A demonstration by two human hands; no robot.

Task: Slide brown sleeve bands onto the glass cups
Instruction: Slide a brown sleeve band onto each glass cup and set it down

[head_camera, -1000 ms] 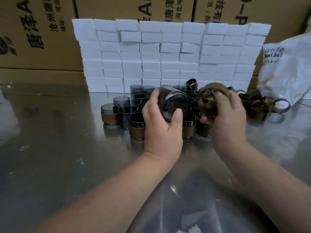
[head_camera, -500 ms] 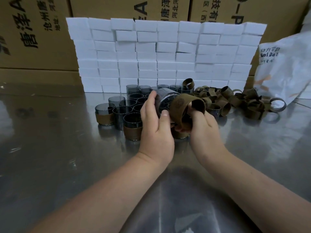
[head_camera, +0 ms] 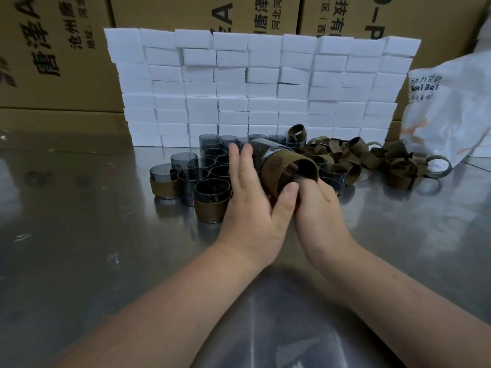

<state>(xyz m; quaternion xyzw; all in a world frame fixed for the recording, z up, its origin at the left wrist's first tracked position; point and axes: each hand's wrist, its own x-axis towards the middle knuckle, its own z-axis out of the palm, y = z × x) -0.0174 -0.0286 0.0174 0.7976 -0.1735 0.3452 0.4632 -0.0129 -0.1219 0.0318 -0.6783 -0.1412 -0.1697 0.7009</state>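
Note:
A smoky glass cup lies tilted above the steel table, between my two hands. A brown sleeve band sits partly over its base end. My left hand presses straight fingers against the cup's left side, and its thumb touches the band from below. My right hand pinches the band, with fingertips curled inside its open end. Behind my left hand stand several grey cups; two at the front wear brown bands. A heap of loose brown bands lies to the right.
A wall of white foam blocks stands behind the cups, with cardboard boxes behind it. At the far right lies a white plastic bag. The shiny steel table reflects the light.
The band has gone from held apart on the right to over the cup's base. My left fingers have straightened along the cup. Both hands have come together.

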